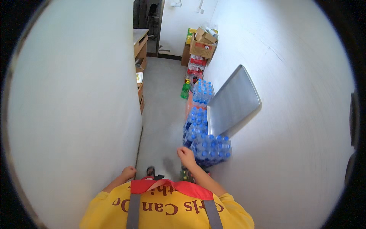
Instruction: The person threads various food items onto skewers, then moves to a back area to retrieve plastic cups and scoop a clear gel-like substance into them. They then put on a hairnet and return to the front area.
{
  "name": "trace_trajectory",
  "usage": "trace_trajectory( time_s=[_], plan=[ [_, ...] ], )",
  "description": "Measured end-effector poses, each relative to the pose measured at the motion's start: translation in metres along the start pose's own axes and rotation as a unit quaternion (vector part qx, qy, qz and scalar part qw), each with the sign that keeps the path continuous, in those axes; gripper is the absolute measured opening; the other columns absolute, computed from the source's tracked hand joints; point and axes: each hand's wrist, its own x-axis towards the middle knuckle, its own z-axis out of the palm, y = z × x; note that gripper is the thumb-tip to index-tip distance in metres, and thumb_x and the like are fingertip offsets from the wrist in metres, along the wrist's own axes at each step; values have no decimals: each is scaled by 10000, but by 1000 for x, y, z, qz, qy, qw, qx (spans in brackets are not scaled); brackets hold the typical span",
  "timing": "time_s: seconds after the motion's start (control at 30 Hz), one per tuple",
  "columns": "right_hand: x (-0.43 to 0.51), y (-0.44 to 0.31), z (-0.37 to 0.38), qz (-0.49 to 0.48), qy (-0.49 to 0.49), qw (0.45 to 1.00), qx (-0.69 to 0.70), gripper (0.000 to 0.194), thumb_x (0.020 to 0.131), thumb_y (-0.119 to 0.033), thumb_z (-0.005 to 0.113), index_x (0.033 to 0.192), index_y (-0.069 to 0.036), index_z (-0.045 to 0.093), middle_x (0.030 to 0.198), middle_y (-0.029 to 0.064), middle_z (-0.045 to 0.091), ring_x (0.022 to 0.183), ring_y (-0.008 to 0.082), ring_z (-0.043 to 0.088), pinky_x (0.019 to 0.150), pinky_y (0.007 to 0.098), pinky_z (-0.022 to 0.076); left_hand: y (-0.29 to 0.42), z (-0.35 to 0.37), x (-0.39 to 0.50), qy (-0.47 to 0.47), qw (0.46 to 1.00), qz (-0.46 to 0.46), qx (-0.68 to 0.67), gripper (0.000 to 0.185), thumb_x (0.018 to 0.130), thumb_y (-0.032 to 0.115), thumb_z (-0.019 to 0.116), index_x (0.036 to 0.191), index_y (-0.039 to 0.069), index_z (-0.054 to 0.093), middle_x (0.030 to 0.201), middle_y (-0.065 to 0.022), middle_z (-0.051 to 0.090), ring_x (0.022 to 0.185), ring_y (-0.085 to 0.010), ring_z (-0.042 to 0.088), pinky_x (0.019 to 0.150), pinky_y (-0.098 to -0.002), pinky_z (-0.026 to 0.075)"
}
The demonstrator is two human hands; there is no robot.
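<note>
My left hand [129, 172] hangs beside the left wall, its fingers curled, and no object shows in it. Just left of a shrink-wrapped pack of water bottles with blue caps [213, 148], my right hand [186, 156] is loosely closed; nothing can be seen in it. Whether it touches the pack cannot be told. More packs of blue-capped bottles [197, 114] line the right wall beyond it. A grey metal tray [234, 100] leans on that wall behind the packs. Dark green bottles [185, 174] stand on the floor below my right forearm.
The grey floor [160, 100] runs between two white walls to a dark doorway [153, 25]. Along the right stand a green bottle [185, 89], red-labelled bottle packs [196, 67] and an opened cardboard box [202, 48]. A wooden desk [140, 43] juts out at the left.
</note>
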Motion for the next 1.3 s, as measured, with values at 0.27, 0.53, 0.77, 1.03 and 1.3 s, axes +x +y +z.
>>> trace_trajectory(
  time_s=[0.27,0.53,0.77,1.03,1.3],
  plan=[
    [236,-41,-26,-83,42,985,-148,174,863,-157,549,938,-33,645,836,123,643,771,227,618,691,316,482,196,-63,216,-26,979,134,152,358,805,325,561,1011,43,641,1018,-169,647,971,-321,599,841,-402,459],
    [387,21,-114,32,180,982,-49,155,853,-137,558,922,-30,648,875,134,657,803,249,627,741,328,483,464,-109,367,-36,956,265,116,358,822,286,568,1092,53,599,1024,-158,645,949,-309,615,822,-393,479],
    [646,37,-194,-29,195,972,-126,146,867,-113,534,929,-29,635,860,73,641,778,184,592,712,306,468,552,-159,490,-8,973,181,144,344,804,279,566,1068,63,613,983,-155,659,905,-310,627,809,-394,487],
    [965,-45,-309,-167,315,914,-193,231,885,-98,531,1095,-19,582,1093,96,594,993,202,562,848,297,444,578,-236,606,90,995,26,35,334,799,278,565,1052,66,620,1002,-159,656,926,-307,629,822,-382,487],
    [1169,-34,-387,-62,417,900,-109,286,868,-241,526,992,-18,654,943,137,672,914,236,631,832,318,462,726,-330,788,168,970,175,13,223,793,160,584,974,46,645,835,-142,656,790,-243,637,737,-341,498]
  ],
)
